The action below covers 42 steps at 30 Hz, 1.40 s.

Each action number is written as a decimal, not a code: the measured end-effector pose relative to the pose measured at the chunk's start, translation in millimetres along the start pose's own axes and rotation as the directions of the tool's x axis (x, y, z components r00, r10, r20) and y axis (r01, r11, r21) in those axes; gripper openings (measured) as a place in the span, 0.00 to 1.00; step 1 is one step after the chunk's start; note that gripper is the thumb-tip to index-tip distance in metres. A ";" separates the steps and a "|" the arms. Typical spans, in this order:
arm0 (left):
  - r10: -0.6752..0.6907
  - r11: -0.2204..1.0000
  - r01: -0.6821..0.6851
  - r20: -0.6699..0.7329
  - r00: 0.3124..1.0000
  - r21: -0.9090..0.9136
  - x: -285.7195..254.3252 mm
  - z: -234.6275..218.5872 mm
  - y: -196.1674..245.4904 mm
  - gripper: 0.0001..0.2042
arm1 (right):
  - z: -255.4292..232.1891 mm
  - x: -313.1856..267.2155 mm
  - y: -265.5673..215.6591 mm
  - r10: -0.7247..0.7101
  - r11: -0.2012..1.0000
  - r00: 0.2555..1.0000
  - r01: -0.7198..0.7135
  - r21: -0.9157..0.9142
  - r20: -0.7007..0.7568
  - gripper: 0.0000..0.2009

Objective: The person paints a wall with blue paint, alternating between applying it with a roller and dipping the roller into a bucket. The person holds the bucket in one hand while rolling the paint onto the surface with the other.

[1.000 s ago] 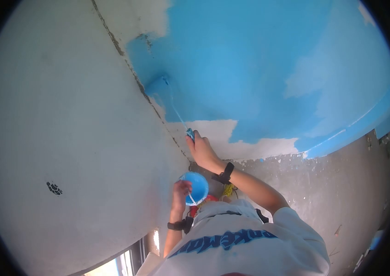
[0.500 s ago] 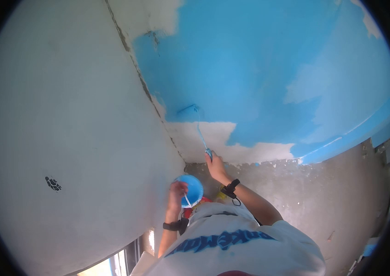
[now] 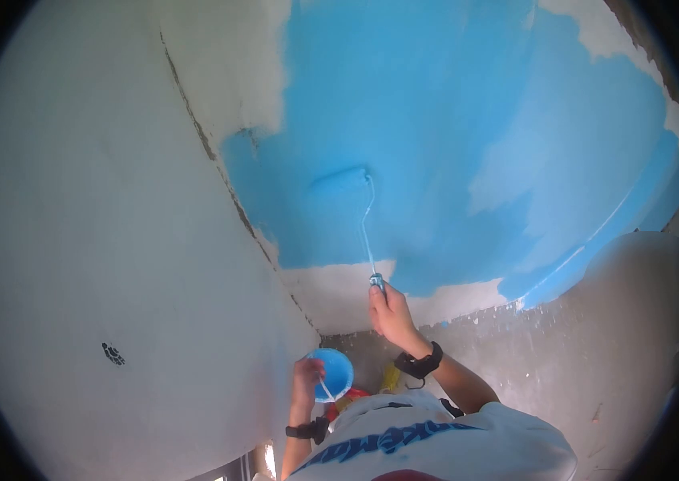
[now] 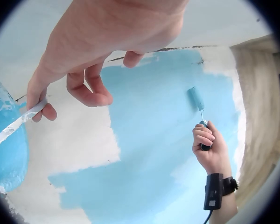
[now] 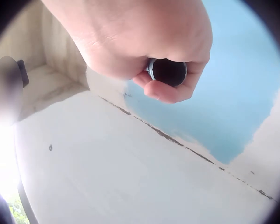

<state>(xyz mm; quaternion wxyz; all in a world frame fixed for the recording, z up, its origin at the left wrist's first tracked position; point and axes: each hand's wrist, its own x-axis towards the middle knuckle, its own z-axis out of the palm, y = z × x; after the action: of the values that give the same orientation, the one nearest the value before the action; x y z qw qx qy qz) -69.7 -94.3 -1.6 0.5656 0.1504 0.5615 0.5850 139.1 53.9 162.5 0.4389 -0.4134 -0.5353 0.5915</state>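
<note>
Head view | right grip (image 3: 388,311) holds roller (image 3: 341,180) on blue wall (image 3: 452,120) | left grip (image 3: 306,377) pinches bucket (image 3: 335,373) handle, probably wire

Only one piece of text shows: big blue block capitals across the chest of your white short-sleeved T-shirt (image 3: 436,445), seen upside down from the head camera. You can make out most of "POKEMON" in the visible part; the letters at the left end curve away and get hard to read, so treat that reading as likely, not certain. Nothing readable in either wrist view, no labels, numbers or signs.
</note>
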 end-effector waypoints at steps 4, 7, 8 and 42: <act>-0.014 0.999 0.014 -0.011 1.000 -0.033 1.7 -3.0 -2.9 0.23 | -16.1 -9.9 -22.0 0.013 0.988 0.996 -0.027 0.153 0.090 0.15; -0.026 1.000 0.026 -0.003 1.000 -0.012 3.4 -3.0 -3.9 0.23 | -18.7 -11.2 -21.9 0.082 0.984 0.991 -0.097 0.150 0.101 0.16; -0.014 1.000 0.014 0.006 1.000 -0.013 3.1 -3.6 -2.4 0.23 | -16.8 -7.9 -17.5 0.067 0.986 0.993 -0.081 0.148 0.100 0.16; -0.099 0.995 0.099 -0.016 0.995 0.004 -0.3 -5.2 -9.1 0.24 | 61.9 78.0 -48.4 -0.303 0.947 0.953 0.300 -0.117 -0.015 0.15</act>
<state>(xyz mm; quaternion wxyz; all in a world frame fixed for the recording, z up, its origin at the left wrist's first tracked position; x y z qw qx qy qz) -69.4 -99.6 -10.6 0.5892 0.1190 0.5741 0.5560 62.1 114.2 214.5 0.5087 -0.3608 -0.6177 0.4791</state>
